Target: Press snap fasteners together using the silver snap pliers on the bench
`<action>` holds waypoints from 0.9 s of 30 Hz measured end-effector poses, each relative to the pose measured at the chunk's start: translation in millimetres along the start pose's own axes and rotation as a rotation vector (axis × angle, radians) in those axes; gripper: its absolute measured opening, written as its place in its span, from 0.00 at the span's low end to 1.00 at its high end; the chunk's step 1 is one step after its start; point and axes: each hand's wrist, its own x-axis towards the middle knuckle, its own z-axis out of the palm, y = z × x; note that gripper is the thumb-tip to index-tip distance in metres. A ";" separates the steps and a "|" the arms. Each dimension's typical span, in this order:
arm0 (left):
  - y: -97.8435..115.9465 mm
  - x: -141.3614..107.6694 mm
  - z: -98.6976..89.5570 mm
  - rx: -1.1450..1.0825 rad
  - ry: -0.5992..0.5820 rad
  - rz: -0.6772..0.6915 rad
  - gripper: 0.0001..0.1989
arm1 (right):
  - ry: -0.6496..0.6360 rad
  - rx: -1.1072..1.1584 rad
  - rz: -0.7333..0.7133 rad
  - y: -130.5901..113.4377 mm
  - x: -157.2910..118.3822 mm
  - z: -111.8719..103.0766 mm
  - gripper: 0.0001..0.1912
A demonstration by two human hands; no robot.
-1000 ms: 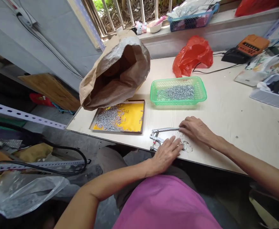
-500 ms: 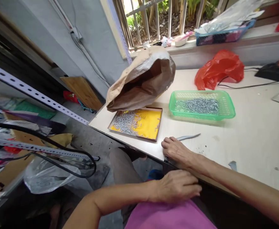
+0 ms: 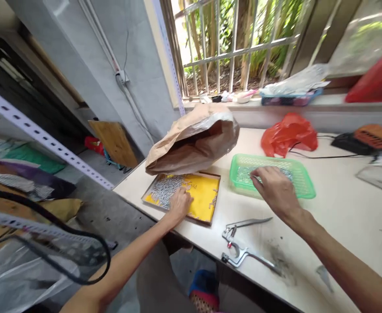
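Watching from my end, the right hand (image 3: 274, 191) just left the metal hand tool (image 3: 243, 254) and is bunched over the green basket (image 3: 303, 182) while the left hand (image 3: 180, 203) has come up, curled, at the yellow-lined tray (image 3: 202, 204), so I'd call the tool parked. Can't tell if either's pinching anything. The tool's on the table (image 3: 341, 217) near the front edge, head left, handles splayed right, long axis roughly sideways.
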 end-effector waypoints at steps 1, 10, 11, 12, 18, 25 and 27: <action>-1.6 4.1 4.7 0.013 -0.007 0.012 0.13 | -0.003 -0.071 0.042 5.7 4.6 -5.9 0.11; 16.8 -4.7 -22.1 -0.501 -0.043 -0.003 0.10 | -0.448 0.313 0.029 -36.6 -109.3 1.1 0.09; 28.2 -12.9 -29.8 -0.664 -0.129 -0.038 0.10 | -0.493 0.321 0.047 -38.1 -124.3 0.8 0.09; 40.8 -21.7 -35.6 -0.813 -0.220 -0.066 0.13 | -0.529 0.317 0.064 -37.8 -136.9 0.1 0.09; 96.5 -67.6 -25.1 -1.021 -0.512 -0.138 0.14 | -0.608 0.257 0.118 -28.6 -166.7 -2.7 0.12; 101.9 -76.9 1.3 -1.105 -0.584 -0.236 0.18 | -0.605 0.188 0.130 -35.1 -165.0 -4.5 0.14; 103.6 -76.1 1.6 -1.086 -0.598 -0.226 0.19 | -0.602 0.171 0.127 -35.7 -165.8 -4.3 0.14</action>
